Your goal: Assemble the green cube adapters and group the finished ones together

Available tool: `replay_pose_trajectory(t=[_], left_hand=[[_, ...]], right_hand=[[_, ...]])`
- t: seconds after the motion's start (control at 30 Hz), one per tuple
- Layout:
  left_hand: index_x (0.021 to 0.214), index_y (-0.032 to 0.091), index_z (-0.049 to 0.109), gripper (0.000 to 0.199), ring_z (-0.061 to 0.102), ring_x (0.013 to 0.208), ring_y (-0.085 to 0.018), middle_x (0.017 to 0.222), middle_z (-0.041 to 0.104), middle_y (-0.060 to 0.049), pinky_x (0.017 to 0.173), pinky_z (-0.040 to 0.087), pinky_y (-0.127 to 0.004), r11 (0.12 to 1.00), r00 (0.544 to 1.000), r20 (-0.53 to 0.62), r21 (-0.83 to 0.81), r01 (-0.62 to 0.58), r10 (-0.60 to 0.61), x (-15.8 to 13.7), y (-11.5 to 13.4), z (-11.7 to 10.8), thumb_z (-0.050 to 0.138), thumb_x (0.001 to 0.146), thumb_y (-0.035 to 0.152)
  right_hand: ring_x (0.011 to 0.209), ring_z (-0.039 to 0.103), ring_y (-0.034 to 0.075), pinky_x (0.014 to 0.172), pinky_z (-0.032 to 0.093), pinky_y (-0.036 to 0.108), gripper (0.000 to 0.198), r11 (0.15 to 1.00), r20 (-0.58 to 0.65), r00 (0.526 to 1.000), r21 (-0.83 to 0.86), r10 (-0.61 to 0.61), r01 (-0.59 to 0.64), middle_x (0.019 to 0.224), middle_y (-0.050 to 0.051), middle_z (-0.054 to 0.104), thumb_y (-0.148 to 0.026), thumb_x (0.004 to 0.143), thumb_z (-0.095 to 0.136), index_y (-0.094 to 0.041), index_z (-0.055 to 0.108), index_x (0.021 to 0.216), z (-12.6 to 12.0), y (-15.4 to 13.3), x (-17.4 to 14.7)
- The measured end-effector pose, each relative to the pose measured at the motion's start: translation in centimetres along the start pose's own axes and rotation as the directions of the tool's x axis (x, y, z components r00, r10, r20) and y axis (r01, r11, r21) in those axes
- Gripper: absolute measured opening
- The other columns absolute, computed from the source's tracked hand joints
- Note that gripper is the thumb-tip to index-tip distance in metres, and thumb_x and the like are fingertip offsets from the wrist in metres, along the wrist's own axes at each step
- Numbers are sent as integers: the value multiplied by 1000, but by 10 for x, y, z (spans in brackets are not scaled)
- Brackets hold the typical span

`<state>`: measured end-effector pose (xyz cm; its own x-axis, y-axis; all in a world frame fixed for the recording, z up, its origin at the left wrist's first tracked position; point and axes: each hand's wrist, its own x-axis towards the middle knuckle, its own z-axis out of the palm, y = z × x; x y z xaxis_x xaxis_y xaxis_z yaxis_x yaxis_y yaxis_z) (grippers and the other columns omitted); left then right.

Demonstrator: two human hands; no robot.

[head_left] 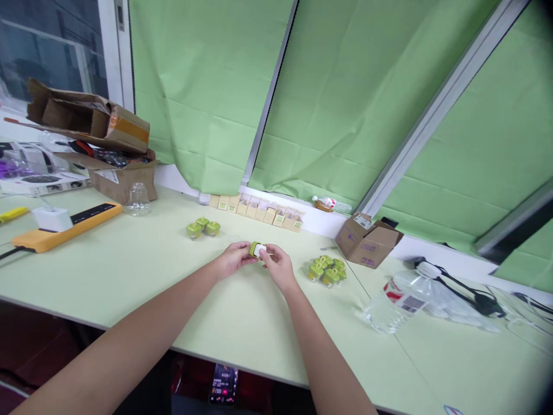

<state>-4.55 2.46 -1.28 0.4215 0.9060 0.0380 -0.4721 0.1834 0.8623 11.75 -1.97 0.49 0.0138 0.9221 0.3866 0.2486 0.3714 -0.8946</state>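
Observation:
Over the middle of the table, my left hand (pixel 235 257) is closed on a small green cap (pixel 253 249). My right hand (pixel 279 265) pinches a small white insert (pixel 260 250) at the cap's open side; whether it sits fully inside I cannot tell. Behind my left hand stands a group of 3 small clear jars with green lids (pixel 203 227). A larger cluster of several green-lidded jars (pixel 327 270) stands right of my right hand. A faint clear round piece (pixel 234 238) lies just beyond my left hand.
Small cardboard boxes (pixel 261 212) line the table's back edge. An open carton (pixel 367 239) and a large water bottle (pixel 404 297) stand at right. To the left are an orange power strip (pixel 73 227), a clear plastic cup (pixel 139 200) and stacked cartons (pixel 123 176).

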Motion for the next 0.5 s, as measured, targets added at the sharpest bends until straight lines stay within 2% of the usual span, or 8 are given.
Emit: replay_pose_trajectory(t=[0.23, 0.4, 0.5], left_hand=[[96, 13, 71, 22, 69, 81, -15, 96, 72, -9, 74, 56, -22, 997, 998, 44, -52, 51, -49, -3, 4, 1, 75, 75, 18], [93, 13, 71, 18, 68, 77, -14, 91, 72, -9, 73, 56, -22, 997, 999, 19, -61, 41, -40, -3, 5, 1, 74, 76, 21], [89, 14, 71, 18, 67, 74, -14, 89, 72, -8, 75, 56, -25, 998, 999, -35, -52, 22, -24, -2, 4, 2, 77, 73, 20]], right_hand=[[77, 70, 20, 59, 57, 31, 44, 989, 45, 994, 105, 98, -102, 97, 9, 72, -53, 76, 67, -18, 67, 102, -6, -5, 0], [75, 67, 17, 59, 56, 28, 41, 990, 11, 998, 129, 54, -55, 101, 8, 70, -50, 76, 69, -20, 64, 103, -5, -12, -2], [79, 66, 18, 59, 56, 28, 37, 997, -17, 1000, 77, 11, -9, 99, 8, 69, -50, 76, 68, -20, 64, 97, -3, -15, -4]])
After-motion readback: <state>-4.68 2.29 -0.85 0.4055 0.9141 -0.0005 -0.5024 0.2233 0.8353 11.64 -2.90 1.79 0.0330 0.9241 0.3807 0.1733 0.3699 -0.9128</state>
